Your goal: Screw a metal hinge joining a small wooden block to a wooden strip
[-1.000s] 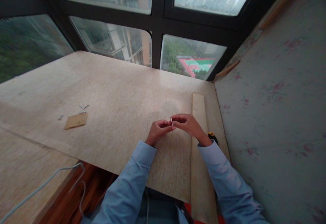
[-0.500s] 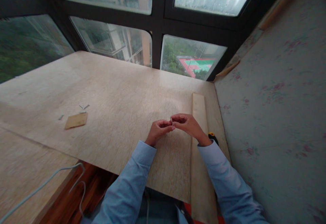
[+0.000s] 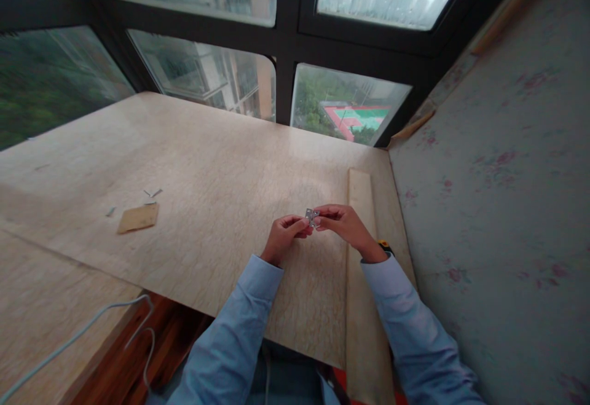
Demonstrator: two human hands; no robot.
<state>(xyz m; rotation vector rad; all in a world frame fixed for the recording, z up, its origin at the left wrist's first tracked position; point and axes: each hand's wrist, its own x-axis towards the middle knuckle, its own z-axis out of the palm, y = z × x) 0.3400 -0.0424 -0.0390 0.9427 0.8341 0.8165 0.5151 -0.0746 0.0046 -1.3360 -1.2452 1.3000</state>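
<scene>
- The left hand (image 3: 283, 234) pinches a small silvery metal piece (image 3: 312, 217) between thumb and fingers, from its left side.
- The right hand (image 3: 345, 225) grips the same piece from its right (thumb below, fingers above), so both grasps are narrow and nearly meet.
- The metal piece sits between the fingertips, in front of the person, its flat face partly visible (finer detail is too small to make out).
- Pale blue sleeves (image 3: 259, 279) cover both forearms up to the wrists.
- Beneath the hands spreads a pale, marbled surface (image 3: 221, 177).
- A long pale board (image 3: 362, 319) runs along its right side, passing under the right forearm and out past the near edge.
- Just behind the right wrist shows a yellow-and-black object (image 3: 385, 246) (the sleeve hides much of it).
- Well to the left lies a flat brown piece (image 3: 138, 218), with thin grey slivers (image 3: 157, 192) near its far edge and another sliver (image 3: 110, 211) to its left.
- A light cable (image 3: 87, 324) crosses the near left corner, beside reddish wood (image 3: 161, 325).
- Dark-framed windows (image 3: 322, 94) stand beyond, and a flowered wall (image 3: 488, 208) closes the right.
</scene>
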